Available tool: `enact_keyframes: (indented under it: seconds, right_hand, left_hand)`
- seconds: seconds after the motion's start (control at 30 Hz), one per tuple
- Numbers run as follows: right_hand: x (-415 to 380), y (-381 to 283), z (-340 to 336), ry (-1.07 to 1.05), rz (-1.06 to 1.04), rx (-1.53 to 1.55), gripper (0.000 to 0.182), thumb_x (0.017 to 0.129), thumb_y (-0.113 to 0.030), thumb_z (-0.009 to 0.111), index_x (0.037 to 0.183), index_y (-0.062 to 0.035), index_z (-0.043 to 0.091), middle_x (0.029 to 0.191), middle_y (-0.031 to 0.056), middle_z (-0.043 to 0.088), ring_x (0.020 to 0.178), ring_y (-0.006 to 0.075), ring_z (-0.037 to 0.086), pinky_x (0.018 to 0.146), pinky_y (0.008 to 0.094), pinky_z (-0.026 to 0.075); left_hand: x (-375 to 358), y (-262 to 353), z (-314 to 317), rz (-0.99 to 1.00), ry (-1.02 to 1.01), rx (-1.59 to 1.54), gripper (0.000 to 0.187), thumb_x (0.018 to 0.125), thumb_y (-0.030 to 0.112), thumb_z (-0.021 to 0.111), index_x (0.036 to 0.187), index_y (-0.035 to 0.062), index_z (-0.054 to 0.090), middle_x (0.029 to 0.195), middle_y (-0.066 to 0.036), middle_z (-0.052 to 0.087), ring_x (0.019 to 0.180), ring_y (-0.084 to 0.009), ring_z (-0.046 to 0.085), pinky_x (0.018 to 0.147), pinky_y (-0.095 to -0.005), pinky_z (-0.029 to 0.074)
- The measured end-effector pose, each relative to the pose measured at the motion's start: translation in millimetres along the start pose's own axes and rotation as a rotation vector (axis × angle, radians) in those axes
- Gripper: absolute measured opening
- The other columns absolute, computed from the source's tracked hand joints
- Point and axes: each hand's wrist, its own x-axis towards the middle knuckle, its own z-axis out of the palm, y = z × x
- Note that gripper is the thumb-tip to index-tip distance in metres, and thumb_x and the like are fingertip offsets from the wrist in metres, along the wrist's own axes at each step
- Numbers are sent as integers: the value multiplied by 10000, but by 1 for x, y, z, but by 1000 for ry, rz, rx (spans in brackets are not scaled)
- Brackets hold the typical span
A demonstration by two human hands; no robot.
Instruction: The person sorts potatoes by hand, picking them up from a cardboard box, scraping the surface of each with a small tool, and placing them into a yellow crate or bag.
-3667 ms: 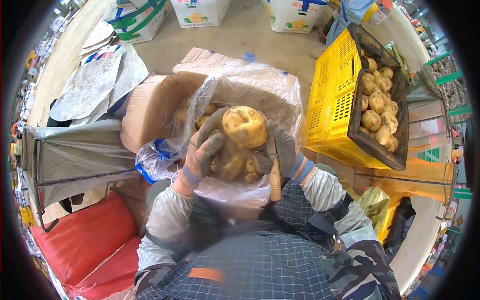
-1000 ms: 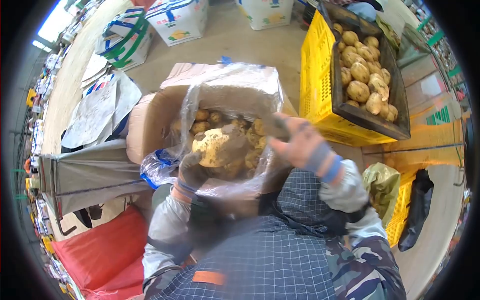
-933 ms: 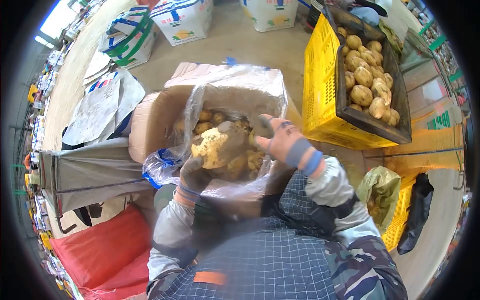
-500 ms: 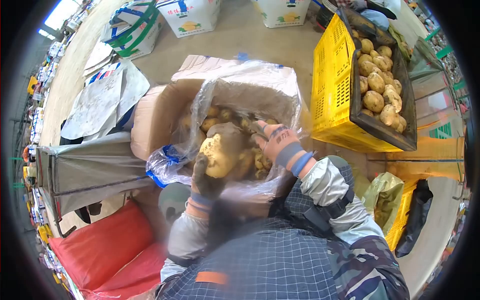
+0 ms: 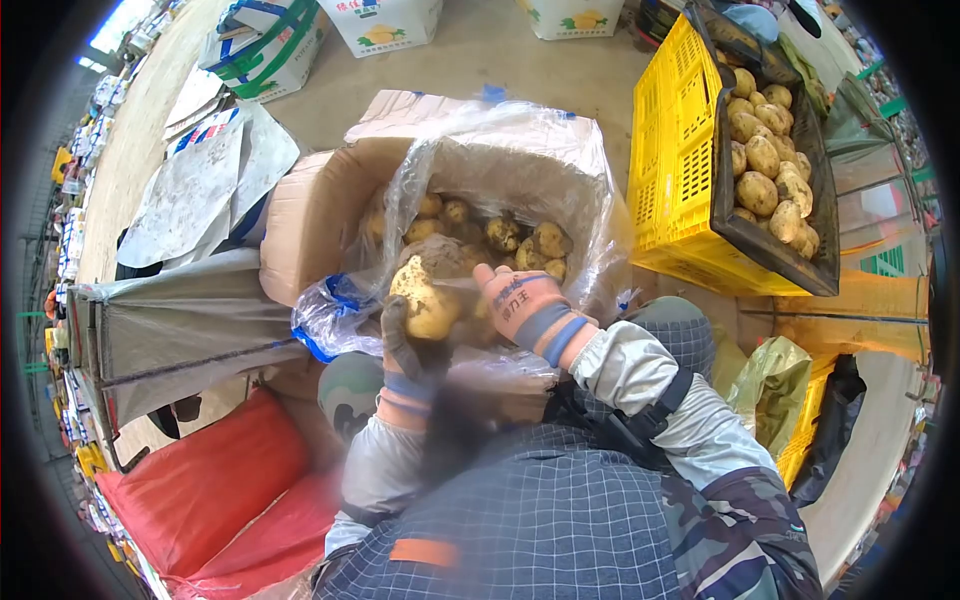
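Note:
A large, pale potato (image 5: 425, 305) with dark soil on its upper side rests in my left hand (image 5: 403, 345), whose gloved fingers wrap its left and lower side. Close to its right side is my right hand (image 5: 525, 305), in a pink glove with a blue-striped cuff. Its fingers curl inward, and what lies under them is hidden. Both hands are over a cardboard box (image 5: 308, 225) lined with clear plastic (image 5: 590, 215). Several soil-marked potatoes (image 5: 503, 234) lie inside the box, beyond my hands.
A yellow crate (image 5: 675, 150) piled with potatoes (image 5: 760, 190) stands to the right. Printed white boxes (image 5: 385, 22) stand at the far side. Grey sheets (image 5: 195, 195) lie to the left, above a grey-covered frame (image 5: 190, 325). Red sacks (image 5: 215, 480) are at lower left.
My right hand has drawn back from the potatoes at the right of the box toward the large potato, its fingers now curled. My left hand keeps hold of the large potato.

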Motion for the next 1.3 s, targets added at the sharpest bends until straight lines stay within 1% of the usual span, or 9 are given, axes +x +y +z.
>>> enact_keyframes:
  seconds: [0.1,0.2,0.4,0.6,0.7,0.9,1.1,1.2,1.3]
  right_hand:
    - [9,-2,2,-32,-11,9,359,942,-88,473,1291,-7,489,1060,112,684,963,224,690,688,332,559]
    - [17,-3,22,159,-25,118,228,886,-102,535,1109,-55,549,989,162,683,856,320,707,676,402,562]
    - [37,-8,18,-20,66,211,250,917,-110,518,1157,-47,552,972,172,714,903,331,711,729,396,564]
    - [50,-5,31,13,58,213,232,930,-103,496,1143,-37,563,975,169,723,926,332,710,744,398,564]
    - [57,-5,41,-13,76,256,226,929,-110,500,1132,-33,567,983,178,721,932,334,709,755,398,563]
    - [36,-7,34,-15,25,279,250,921,-119,516,1151,-27,548,997,192,715,895,331,717,723,418,569]
    - [25,-10,24,-63,76,261,260,912,-120,534,1152,-18,535,981,189,715,920,333,712,728,415,568]
    - [25,-11,32,-23,45,276,262,913,-114,531,1151,-5,533,990,190,715,949,338,707,740,415,568]
    - [30,-10,25,-104,115,294,261,908,-110,539,1141,7,527,1009,200,712,973,334,705,764,402,570]
  left_hand:
    - [1,2,-1,-59,45,-47,595,852,489,654,1316,141,524,1208,-86,611,1066,-265,617,736,-373,603]
    - [-1,6,2,-65,139,-40,590,857,443,631,1328,110,508,1234,-88,604,1102,-248,608,823,-397,562]
    - [5,5,-4,-61,187,-50,590,840,438,664,1322,128,523,1234,-72,614,1101,-242,611,751,-369,583]
    - [13,4,-12,-111,284,-85,508,835,457,666,1254,184,574,1178,-42,638,1071,-244,623,758,-383,602]
    - [17,2,-19,-137,269,-144,536,851,426,662,1296,152,545,1200,-75,622,1049,-263,628,699,-394,601]
    - [10,-4,-11,-74,294,10,510,839,451,667,1257,178,564,1187,-46,634,1050,-244,623,744,-378,587]
    - [10,-14,-16,-7,30,30,602,869,382,689,1358,91,494,1291,-96,573,1153,-271,585,912,-424,550]
    - [18,-17,-30,58,37,96,632,872,372,695,1394,100,467,1310,-105,563,1174,-277,577,964,-436,523]
    - [21,-19,-36,25,100,71,631,869,365,702,1394,108,465,1311,-108,560,1171,-278,578,949,-436,531]
